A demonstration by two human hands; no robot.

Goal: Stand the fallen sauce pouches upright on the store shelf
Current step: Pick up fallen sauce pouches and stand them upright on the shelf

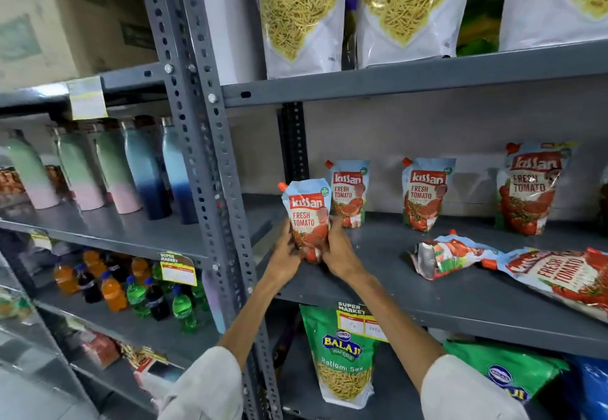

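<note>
A red-and-blue tomato sauce pouch (307, 217) stands upright at the left front of the grey middle shelf (427, 301). My left hand (284, 253) and my right hand (339, 251) grip its lower part from either side. Three more pouches stand upright along the back: one (350, 194) just behind the held one, one (424, 194) in the middle, one (529, 189) to the right. A crumpled pouch (450, 255) lies on its side right of my hands. A larger pouch (559, 278) lies flat near the right edge.
A perforated grey upright post (204, 156) stands just left of my hands. Snack bags (302, 14) fill the shelf above; green wafer bags (342, 354) sit below. On the left bay are pastel bottles (144, 169) and soda bottles (131, 291).
</note>
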